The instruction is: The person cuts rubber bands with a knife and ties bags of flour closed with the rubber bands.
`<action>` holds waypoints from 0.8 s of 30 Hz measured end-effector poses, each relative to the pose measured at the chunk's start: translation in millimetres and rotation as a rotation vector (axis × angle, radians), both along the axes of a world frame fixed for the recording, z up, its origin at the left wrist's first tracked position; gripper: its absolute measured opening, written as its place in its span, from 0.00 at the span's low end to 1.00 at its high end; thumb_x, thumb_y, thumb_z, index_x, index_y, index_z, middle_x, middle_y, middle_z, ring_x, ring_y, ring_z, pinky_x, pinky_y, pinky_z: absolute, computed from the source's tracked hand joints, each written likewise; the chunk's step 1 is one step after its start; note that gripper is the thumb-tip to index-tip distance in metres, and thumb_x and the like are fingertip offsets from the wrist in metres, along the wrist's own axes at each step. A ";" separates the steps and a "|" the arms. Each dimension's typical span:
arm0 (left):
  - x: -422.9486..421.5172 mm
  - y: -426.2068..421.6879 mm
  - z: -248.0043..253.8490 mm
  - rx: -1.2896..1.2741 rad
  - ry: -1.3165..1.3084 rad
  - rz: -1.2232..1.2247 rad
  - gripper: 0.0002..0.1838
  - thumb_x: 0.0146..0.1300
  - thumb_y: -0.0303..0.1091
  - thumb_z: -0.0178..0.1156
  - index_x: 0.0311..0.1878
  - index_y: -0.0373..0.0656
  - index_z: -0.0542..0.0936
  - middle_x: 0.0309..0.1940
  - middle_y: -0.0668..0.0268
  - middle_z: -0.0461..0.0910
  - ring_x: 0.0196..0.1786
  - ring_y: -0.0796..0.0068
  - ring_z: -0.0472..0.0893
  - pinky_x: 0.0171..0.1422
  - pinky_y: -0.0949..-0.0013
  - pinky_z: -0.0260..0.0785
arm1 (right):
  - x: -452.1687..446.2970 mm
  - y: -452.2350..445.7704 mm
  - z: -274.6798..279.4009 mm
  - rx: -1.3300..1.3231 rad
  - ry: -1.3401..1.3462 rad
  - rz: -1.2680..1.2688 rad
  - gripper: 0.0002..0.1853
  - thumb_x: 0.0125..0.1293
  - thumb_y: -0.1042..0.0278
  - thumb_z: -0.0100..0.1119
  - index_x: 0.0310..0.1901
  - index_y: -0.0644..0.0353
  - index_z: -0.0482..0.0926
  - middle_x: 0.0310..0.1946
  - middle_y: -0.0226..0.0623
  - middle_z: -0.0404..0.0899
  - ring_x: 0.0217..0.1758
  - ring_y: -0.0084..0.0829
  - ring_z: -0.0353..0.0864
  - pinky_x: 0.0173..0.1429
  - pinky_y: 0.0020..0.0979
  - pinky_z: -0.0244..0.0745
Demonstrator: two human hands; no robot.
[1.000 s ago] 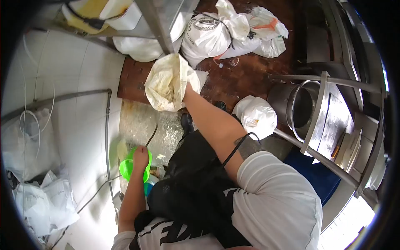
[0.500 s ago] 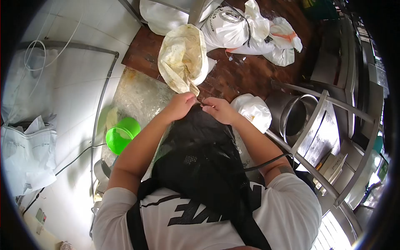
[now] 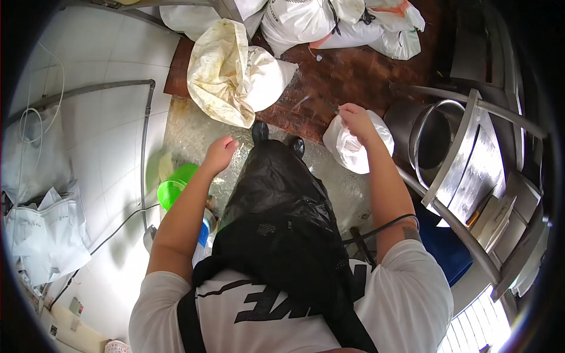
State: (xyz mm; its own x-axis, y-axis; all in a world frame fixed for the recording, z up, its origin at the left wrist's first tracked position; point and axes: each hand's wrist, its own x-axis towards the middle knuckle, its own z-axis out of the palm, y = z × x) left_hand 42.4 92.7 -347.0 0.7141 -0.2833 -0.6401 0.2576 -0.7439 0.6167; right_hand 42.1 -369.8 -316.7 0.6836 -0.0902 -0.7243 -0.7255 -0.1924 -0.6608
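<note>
My left hand is raised above the wet grey floor, its fingers curled together and nothing visible in them. Over a knotted white bag at centre right, my right hand is pinched on something small and thin that I cannot make out. A stained cream sack stands with its mouth open beyond my left hand, folded against a white sack. A black apron covers my front, and two dark shoes show below it.
Several tied white sacks lie on the brown floor at the top. A green bucket is by the wall at left. At right stand a steel pot and a metal rack. White bags hang at far left.
My hands were together at the top of the apron and have moved apart, the right one over the knotted bag. The open sack appears farther left, folded over beside the white one.
</note>
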 end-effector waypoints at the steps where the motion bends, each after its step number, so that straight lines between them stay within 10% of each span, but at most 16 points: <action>1: -6.7 8.9 -13.4 0.018 0.067 0.105 0.16 0.71 0.43 0.61 0.40 0.36 0.80 0.34 0.48 0.81 0.40 0.48 0.82 0.47 0.53 0.72 | -4.4 -8.8 -14.0 -0.090 -0.037 -0.021 0.09 0.68 0.65 0.60 0.41 0.62 0.84 0.25 0.26 0.79 0.26 0.19 0.73 0.30 0.27 0.66; 2: -10.9 15.7 -19.9 0.019 0.071 0.106 0.16 0.71 0.43 0.61 0.40 0.36 0.80 0.34 0.48 0.81 0.40 0.48 0.82 0.47 0.53 0.72 | -6.6 -16.1 -24.5 -0.181 -0.075 -0.039 0.09 0.68 0.65 0.59 0.42 0.59 0.84 0.24 0.25 0.78 0.23 0.17 0.70 0.25 0.25 0.60; 3: -11.8 22.5 -27.5 0.117 0.022 0.108 0.18 0.69 0.45 0.63 0.44 0.36 0.80 0.38 0.48 0.83 0.44 0.48 0.83 0.50 0.54 0.73 | -4.4 -23.9 -35.6 -0.391 -0.019 0.126 0.13 0.67 0.64 0.59 0.42 0.66 0.86 0.31 0.49 0.86 0.36 0.40 0.88 0.42 0.39 0.78; 8: 22.7 47.8 -88.1 0.111 -0.219 0.217 0.36 0.64 0.47 0.70 0.68 0.33 0.71 0.61 0.44 0.80 0.63 0.51 0.80 0.65 0.57 0.74 | -7.5 -30.8 -143.4 -0.781 0.062 0.845 0.14 0.62 0.68 0.55 0.40 0.66 0.88 0.39 0.56 0.87 0.49 0.57 0.86 0.54 0.50 0.80; 10: 72.1 53.0 -129.6 -0.149 -0.362 0.300 0.42 0.63 0.43 0.72 0.74 0.33 0.66 0.67 0.44 0.76 0.67 0.51 0.78 0.69 0.57 0.72 | 2.2 -15.6 -176.1 -0.764 0.026 0.583 0.12 0.62 0.69 0.55 0.39 0.64 0.88 0.40 0.54 0.87 0.47 0.56 0.86 0.53 0.48 0.81; 13: 168.1 46.0 -167.7 -0.282 -0.342 0.598 0.41 0.62 0.41 0.73 0.75 0.35 0.66 0.68 0.46 0.75 0.69 0.52 0.76 0.70 0.57 0.71 | 40.1 15.5 -243.7 -0.338 -0.046 -0.447 0.11 0.64 0.72 0.59 0.45 0.61 0.86 0.41 0.48 0.88 0.50 0.50 0.87 0.56 0.43 0.80; 16: 240.7 42.9 -182.5 -0.292 -0.286 0.689 0.40 0.63 0.41 0.72 0.74 0.36 0.68 0.70 0.47 0.74 0.70 0.52 0.75 0.71 0.56 0.70 | 107.3 84.5 -207.5 -0.577 -0.580 -0.041 0.18 0.67 0.67 0.59 0.57 0.61 0.83 0.55 0.51 0.84 0.63 0.51 0.81 0.70 0.42 0.73; 18: 272.1 32.7 -192.8 -0.292 -0.253 0.670 0.39 0.63 0.41 0.71 0.74 0.38 0.69 0.70 0.48 0.73 0.70 0.52 0.75 0.72 0.56 0.69 | 125.5 132.9 -192.2 -0.573 -0.594 0.455 0.43 0.64 0.57 0.67 0.77 0.61 0.59 0.78 0.53 0.57 0.70 0.58 0.73 0.74 0.45 0.71; 20: 283.3 17.1 -198.5 -0.245 -0.283 0.597 0.38 0.63 0.42 0.70 0.73 0.39 0.69 0.71 0.49 0.73 0.71 0.53 0.74 0.72 0.56 0.68 | 139.4 166.5 -172.6 -0.423 -0.460 0.682 0.64 0.51 0.48 0.79 0.81 0.62 0.47 0.80 0.59 0.48 0.76 0.59 0.66 0.75 0.47 0.69; 24: 251.0 -3.6 -175.6 -0.123 -0.613 0.285 0.36 0.64 0.42 0.69 0.73 0.41 0.71 0.72 0.51 0.71 0.72 0.53 0.73 0.74 0.55 0.67 | 168.0 196.8 -185.4 -0.536 -0.498 0.661 0.65 0.44 0.37 0.80 0.77 0.66 0.58 0.80 0.58 0.51 0.76 0.57 0.68 0.73 0.49 0.72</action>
State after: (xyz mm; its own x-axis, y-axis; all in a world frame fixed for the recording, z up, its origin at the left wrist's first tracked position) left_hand 293.4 89.1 -522.6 0.9946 -0.0748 -0.0715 0.0106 -0.6143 0.7890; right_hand 210.1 -173.0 -502.2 0.9305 0.1876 -0.3145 -0.0264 -0.8221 -0.5687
